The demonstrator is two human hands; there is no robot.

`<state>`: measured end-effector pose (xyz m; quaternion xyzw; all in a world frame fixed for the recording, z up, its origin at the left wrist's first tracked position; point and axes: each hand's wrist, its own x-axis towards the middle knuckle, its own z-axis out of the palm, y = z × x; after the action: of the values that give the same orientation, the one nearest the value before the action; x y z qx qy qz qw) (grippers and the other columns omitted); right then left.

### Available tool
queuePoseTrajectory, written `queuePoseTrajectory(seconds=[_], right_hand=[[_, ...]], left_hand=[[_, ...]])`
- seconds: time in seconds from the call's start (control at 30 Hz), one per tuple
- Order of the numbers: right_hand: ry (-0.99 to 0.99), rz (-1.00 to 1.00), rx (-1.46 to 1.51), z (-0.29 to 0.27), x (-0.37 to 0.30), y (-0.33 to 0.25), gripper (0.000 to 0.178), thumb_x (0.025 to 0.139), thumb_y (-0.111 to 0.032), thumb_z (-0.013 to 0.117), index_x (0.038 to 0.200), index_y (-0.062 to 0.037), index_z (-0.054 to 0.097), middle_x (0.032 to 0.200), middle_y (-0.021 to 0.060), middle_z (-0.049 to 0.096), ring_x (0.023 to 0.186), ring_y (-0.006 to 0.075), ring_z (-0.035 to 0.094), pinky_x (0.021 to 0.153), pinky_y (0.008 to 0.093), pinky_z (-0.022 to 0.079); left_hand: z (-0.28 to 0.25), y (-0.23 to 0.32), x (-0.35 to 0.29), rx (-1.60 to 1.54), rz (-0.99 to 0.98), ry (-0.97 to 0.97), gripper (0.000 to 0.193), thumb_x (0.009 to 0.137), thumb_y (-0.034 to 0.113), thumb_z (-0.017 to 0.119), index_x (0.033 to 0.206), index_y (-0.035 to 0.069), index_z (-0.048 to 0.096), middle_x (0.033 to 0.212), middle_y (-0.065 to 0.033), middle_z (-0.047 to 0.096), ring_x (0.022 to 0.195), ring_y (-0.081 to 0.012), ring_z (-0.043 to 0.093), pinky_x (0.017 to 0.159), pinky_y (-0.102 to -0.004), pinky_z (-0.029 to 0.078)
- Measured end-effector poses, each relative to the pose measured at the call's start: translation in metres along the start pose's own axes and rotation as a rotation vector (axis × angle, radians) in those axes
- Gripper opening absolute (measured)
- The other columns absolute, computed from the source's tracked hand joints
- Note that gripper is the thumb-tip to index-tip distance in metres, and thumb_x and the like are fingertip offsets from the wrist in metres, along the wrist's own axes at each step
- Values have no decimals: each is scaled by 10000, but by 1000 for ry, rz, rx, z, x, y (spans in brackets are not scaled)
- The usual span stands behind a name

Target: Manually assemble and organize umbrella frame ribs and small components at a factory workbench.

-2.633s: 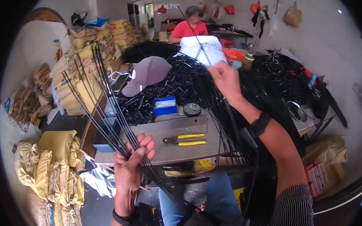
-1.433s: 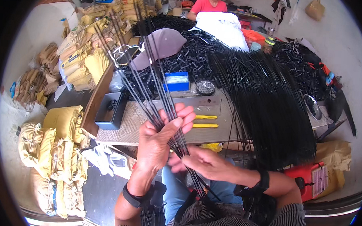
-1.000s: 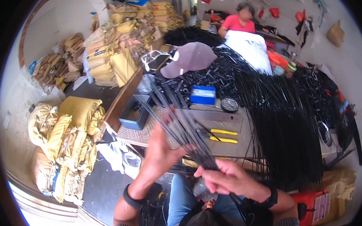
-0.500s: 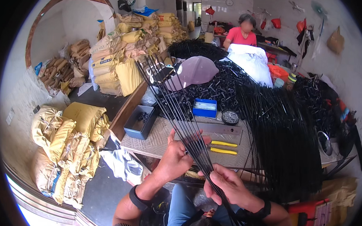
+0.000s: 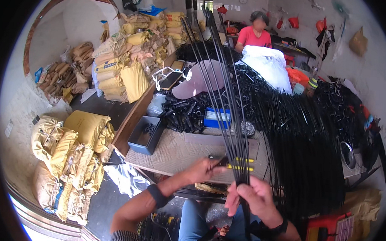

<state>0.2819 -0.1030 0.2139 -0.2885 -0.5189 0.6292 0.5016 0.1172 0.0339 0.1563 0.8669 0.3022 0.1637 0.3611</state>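
My right hand (image 5: 255,197) is closed around the lower part of a bundle of long, thin black rods (image 5: 229,100). The rods stand nearly upright and fan out slightly toward the top. Left of the bundle, my left hand (image 5: 205,169) is closed at the dark head of a pair of yellow-handled pliers (image 5: 243,168) on the table. The rods cross in front of the pliers and partly hide them. Behind the rods sit a blue box (image 5: 211,118) of pale pieces and a small round dish (image 5: 247,128).
A grey bin (image 5: 144,135) with small dark parts stands at the table's left. Many black rods (image 5: 302,157) cover the right side. Behind lie a heap of black parts (image 5: 182,115), a cap (image 5: 197,82) and a white sack (image 5: 265,65). A person (image 5: 255,34) sits beyond.
The rod bundle has swung from leaning left to nearly upright. My left hand has left the rods and come down at the pliers. My right hand has shifted slightly right, still gripping.
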Motion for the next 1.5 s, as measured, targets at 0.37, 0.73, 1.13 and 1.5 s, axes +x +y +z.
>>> queuePoseTrajectory(seconds=[0.37,0.73,1.13,1.5], right_hand=[[124,123,121,-6,27,122,211,945,-143,394,990,47,474,785,125,606,638,155,621,584,244,504],[135,-257,-977,-29,29,127,366,832,-362,575,994,-51,470,692,126,593,582,280,598,493,364,467],[98,-41,-2094,-123,-70,81,300,753,-366,593,642,-88,576,553,40,550,604,174,579,1000,370,298],[363,-5,-2141,-123,-67,84,188,738,-257,630,674,-91,567,548,33,524,620,164,549,1046,371,234]], left_hand=[[-54,-46,31,-1103,-7,224,611,899,409,423,1312,-29,319,1275,-194,454,1220,-279,404,1033,-371,282],[-22,-15,3,-823,1,282,344,925,325,432,827,31,581,770,-162,656,1005,-272,582,1067,-400,182],[-24,-24,-14,-643,223,389,303,949,286,370,858,37,517,820,-154,650,910,-273,619,1035,-449,277],[38,-59,-28,-188,351,157,308,924,308,419,875,39,561,962,-100,653,1088,-280,538,1034,-441,245]])
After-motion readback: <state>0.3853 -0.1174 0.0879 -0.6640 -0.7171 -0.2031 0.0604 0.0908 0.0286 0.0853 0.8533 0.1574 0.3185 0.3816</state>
